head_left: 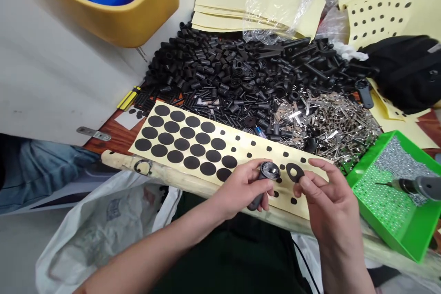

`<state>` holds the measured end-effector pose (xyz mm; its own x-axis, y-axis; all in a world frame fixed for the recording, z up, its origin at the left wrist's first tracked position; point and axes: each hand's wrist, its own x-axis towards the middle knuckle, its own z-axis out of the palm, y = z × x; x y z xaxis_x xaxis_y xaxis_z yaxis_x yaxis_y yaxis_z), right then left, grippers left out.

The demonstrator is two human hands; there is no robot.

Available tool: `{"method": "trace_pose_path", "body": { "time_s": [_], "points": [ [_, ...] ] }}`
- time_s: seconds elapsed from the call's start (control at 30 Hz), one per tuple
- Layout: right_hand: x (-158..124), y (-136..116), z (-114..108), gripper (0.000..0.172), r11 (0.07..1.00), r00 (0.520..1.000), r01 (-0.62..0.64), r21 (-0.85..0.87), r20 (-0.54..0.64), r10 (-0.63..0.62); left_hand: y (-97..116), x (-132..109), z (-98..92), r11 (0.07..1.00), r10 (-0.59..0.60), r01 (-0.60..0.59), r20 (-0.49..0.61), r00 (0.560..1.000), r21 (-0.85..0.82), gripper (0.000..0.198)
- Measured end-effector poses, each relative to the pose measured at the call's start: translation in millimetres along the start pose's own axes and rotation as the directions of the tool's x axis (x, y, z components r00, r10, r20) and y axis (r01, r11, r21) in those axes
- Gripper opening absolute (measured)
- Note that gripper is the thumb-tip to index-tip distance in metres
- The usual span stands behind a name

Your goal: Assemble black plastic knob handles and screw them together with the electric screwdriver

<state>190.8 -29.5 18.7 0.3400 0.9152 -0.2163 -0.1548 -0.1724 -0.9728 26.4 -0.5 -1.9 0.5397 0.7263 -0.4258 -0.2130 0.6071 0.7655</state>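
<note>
L hand (239,188): fingers wrapped round black plastic knob-handle (265,179), gripping it; looks light, stiff, best held by stem, as now. Just R of L fingertips, black foam ring (294,172), prob. thin, floppy, maybe tacky; take by outer edge. R hand (329,188): fingers part-curled at ring; can't tell if gripping. Under both, yellow backing sheet (257,156) w/ black dots (191,163).

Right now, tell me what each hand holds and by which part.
The left hand grips a black handled part by its narrow handle, round head up. The right hand is at a black ring sticker; whether it holds it cannot be told.
</note>
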Motion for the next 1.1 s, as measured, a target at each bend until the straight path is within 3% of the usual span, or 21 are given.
{"method": "trace_pose_path", "body": {
  "time_s": [0.17,0.47,0.83,1.1],
  "points": [
    [3,6,-7,0.042,0.999,0.999,-0.032,0.001,-0.033,0.032,-12,4,9.2,0.998,0.046,-0.042,-0.092,0.995,0.049,0.051],
    [8,18,-2,0.038,0.998,0.996,-0.026,-0.055,0.087,0.031,-18,8,11.5,0.988,0.103,-0.08,-0.178,0.979,0.128,0.047],
    [14,17,2,0.038,0.996,0.989,-0.013,-0.091,0.146,0.026,-18,8,13.2,0.984,0.135,-0.11,-0.183,0.974,0.141,0.041],
    [15,19,2,0.04,0.997,0.992,-0.021,-0.077,0.125,0.031,-22,10,11.8,0.981,0.146,-0.12,-0.18,0.973,0.152,0.039]
  ]
}}
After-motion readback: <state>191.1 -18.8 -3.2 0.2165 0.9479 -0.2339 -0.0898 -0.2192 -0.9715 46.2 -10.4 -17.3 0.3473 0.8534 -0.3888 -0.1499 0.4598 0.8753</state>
